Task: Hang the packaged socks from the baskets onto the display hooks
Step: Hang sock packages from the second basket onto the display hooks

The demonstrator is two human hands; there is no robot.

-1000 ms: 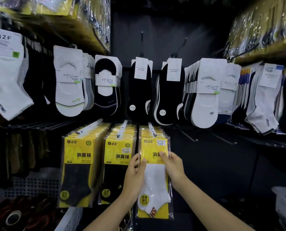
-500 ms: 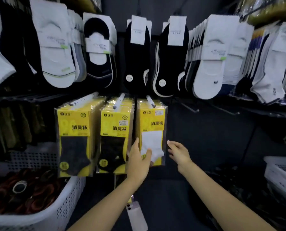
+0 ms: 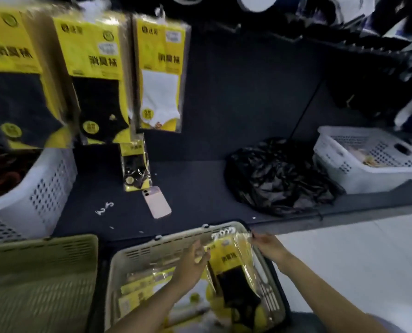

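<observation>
While the person leans over the beige basket (image 3: 176,239) on the floor in front of the shelf (image 3: 200,188), the head camera looks down on both hands at one sock pack (image 3: 233,272). It stands tilted in the basket's right half: a black sock on a yellow card inside a clear sleeve. More yellow packs (image 3: 140,292) lie flat beneath it.

The right hand (image 3: 267,246) pinches the sleeve's upper right corner between thumb and fingertips. The left hand (image 3: 193,263) is against the pack's left edge, but the blur keeps me from telling whether it grips or only steadies.

I'd judge the pack as very light, with a floppy, crinkly sleeve that looks glossy and probably slick. The card gives the only stiffness, so the card's top edge is the place to take hold, not the loose film.

Up on the wall hang the filled rows (image 3: 94,75), the nearest fronted by a white-sock pack (image 3: 159,68). On the shelf sit a phone (image 3: 157,201), a black plastic bag (image 3: 279,176) and white baskets (image 3: 368,159). An olive basket (image 3: 39,280) stands at lower left.
</observation>
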